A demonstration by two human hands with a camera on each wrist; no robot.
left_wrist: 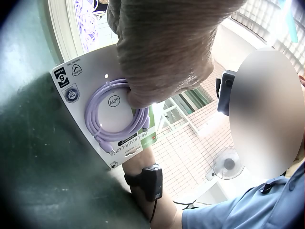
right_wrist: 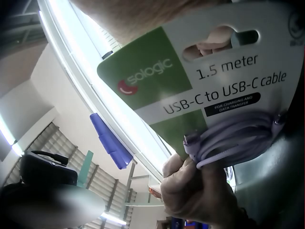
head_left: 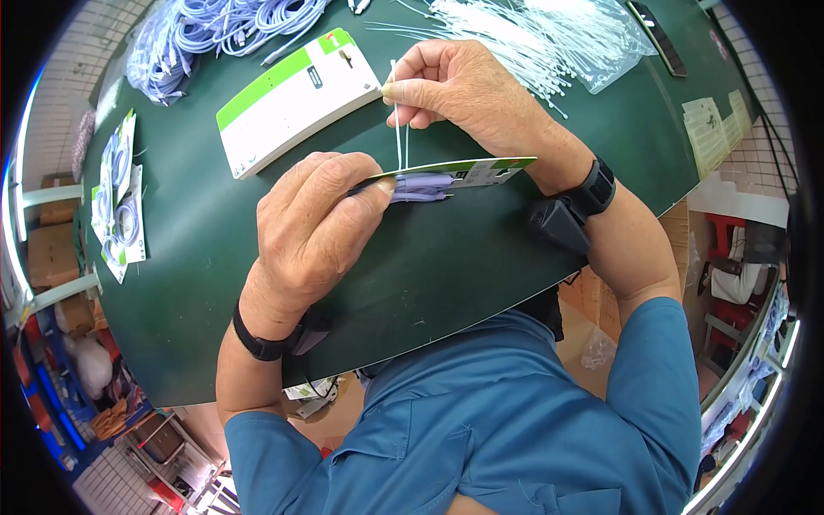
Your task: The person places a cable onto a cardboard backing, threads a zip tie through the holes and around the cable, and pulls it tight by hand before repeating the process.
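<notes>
My left hand (head_left: 318, 223) grips the lower end of a white and green cable card (head_left: 493, 170), held on edge above the green table (head_left: 481, 257). Coiled against the card's front is a lilac USB-C cable (left_wrist: 93, 107), bound in the left wrist view near its top and bottom. The thumb presses on the coil. Behind the card, my right hand (head_left: 476, 99) pinches a thin white cable tie (head_left: 397, 129) between thumb and fingers, its two strands running down to the card's back. In the right wrist view, the card's printed front (right_wrist: 214, 90) has a hanging slot.
A stack of white and green cards (head_left: 296, 107) lies just beyond the hands. Loose lilac cables (head_left: 236, 26) heap at the back left, white cable ties (head_left: 532, 43) spread at the back right beside a phone (head_left: 657, 39). Several carded cables (head_left: 120, 202) lie at the left edge.
</notes>
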